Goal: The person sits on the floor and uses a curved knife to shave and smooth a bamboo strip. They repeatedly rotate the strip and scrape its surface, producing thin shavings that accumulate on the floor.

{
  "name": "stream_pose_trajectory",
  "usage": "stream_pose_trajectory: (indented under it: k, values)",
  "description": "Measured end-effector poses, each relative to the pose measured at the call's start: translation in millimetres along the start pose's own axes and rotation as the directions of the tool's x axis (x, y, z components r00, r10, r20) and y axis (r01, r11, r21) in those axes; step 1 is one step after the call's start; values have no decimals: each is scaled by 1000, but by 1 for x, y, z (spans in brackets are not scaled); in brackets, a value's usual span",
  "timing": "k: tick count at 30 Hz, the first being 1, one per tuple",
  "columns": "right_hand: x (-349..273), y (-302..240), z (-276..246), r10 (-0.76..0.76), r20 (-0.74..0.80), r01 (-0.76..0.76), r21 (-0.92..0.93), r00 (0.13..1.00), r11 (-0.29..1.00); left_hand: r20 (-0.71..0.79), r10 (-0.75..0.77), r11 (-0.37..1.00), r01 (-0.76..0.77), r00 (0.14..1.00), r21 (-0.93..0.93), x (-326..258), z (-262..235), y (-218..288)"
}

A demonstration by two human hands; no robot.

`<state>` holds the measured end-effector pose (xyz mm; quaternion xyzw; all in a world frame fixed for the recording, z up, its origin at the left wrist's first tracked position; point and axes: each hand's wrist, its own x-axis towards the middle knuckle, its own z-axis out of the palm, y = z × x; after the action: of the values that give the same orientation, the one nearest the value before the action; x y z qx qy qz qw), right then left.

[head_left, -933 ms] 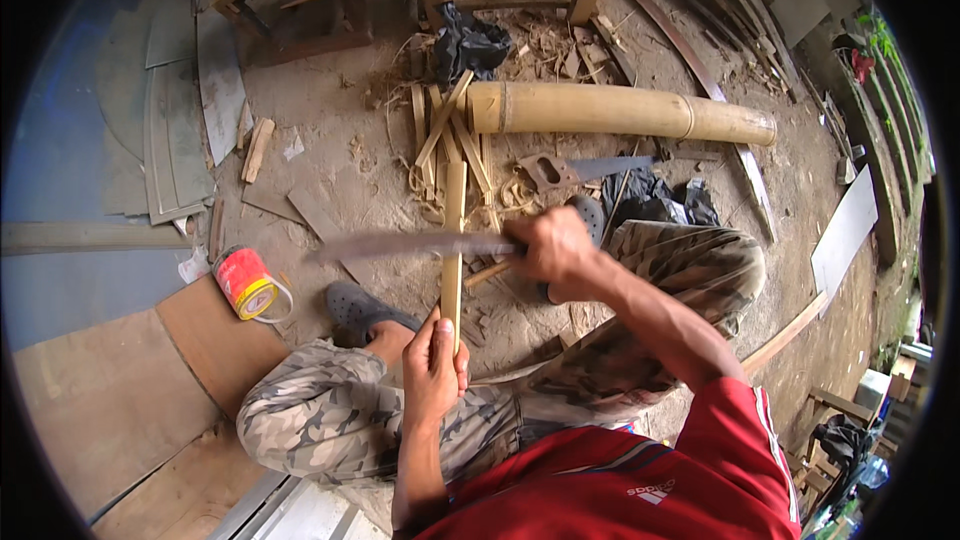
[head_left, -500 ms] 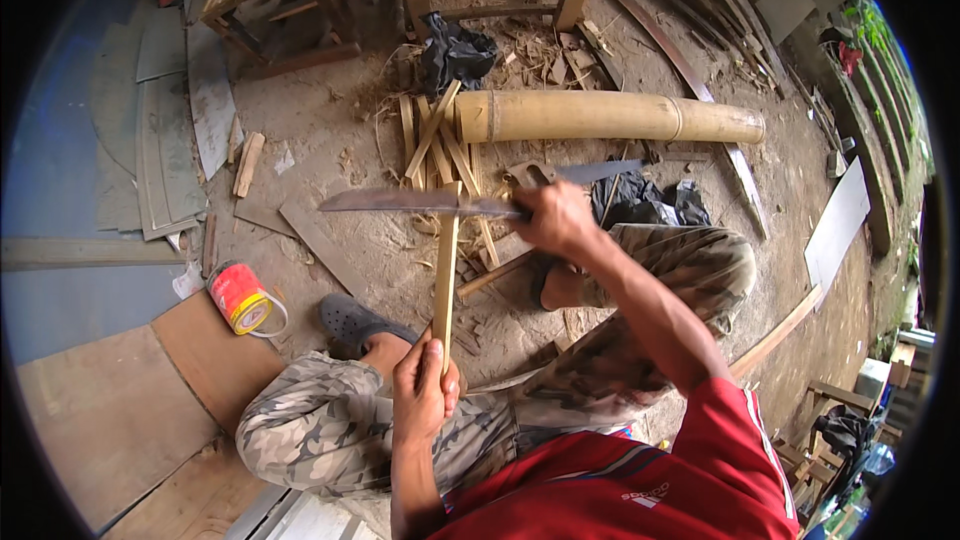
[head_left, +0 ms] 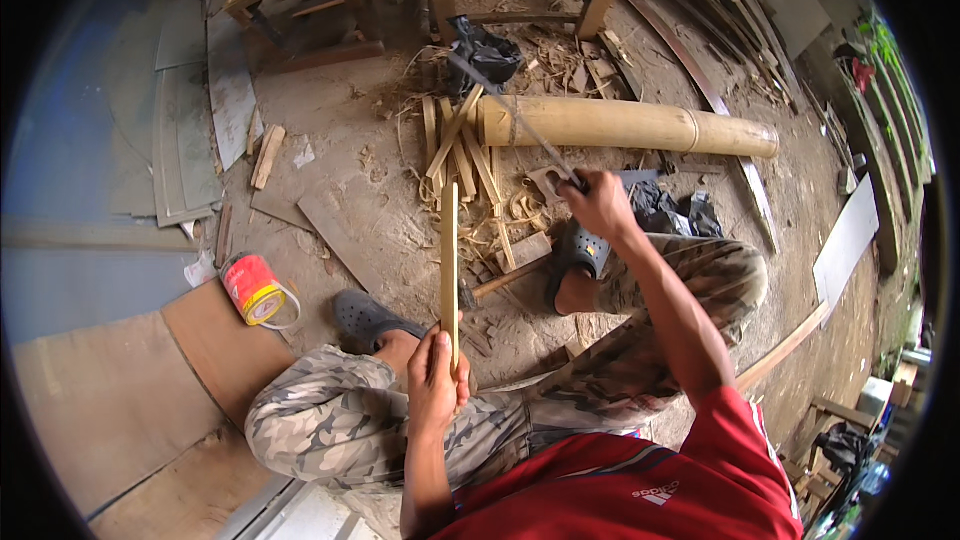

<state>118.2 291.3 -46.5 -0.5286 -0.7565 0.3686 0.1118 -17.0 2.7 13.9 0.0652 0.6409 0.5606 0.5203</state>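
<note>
A red and yellow tin can [head_left: 252, 288] lies on its side on the floor to the person's left, next to a brown board; what it holds cannot be seen. A crumpled black plastic bag [head_left: 487, 52] sits by the end of a thick, smooth, round bamboo pole [head_left: 628, 126], which lies across the dirt floor [head_left: 340, 130] with its long axis running left to right.

The left hand [head_left: 436, 382] is closed around the lower end of a thin, flat, pale bamboo strip [head_left: 449, 265]. The strip stands in front of the knees, its long axis running away from the person, its far end pointing toward a loose heap of similar split slats [head_left: 458, 145] and curled shavings.

The right hand [head_left: 600, 202] is wrapped tight on the handle of a long, narrow metal blade [head_left: 515, 119], raised above the floor. The blade slants up and to the left, crossing in front of the pole, well apart from the strip.

A wooden-handled hammer [head_left: 498, 282] lies between the feet, which wear dark clogs.
</note>
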Motion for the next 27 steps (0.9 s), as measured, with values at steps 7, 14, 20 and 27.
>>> stream_pose_trajectory:
  k: [7,14,20,27]
  values:
    - [-70,-62,18,-113,393,30,212,912,977,-283,353,842,-435,892,-319,54,19,-9]
    - [-84,-57,35,-136,596,-216,481,791,850,-357,350,824,-466,866,-323,62,26,1]
    - [-80,-45,36,-153,554,-407,746,818,527,-204,362,839,-414,909,-354,55,27,3]
    - [-60,-40,8,-114,566,-527,811,817,254,743,155,587,544,652,-600,34,-22,5]
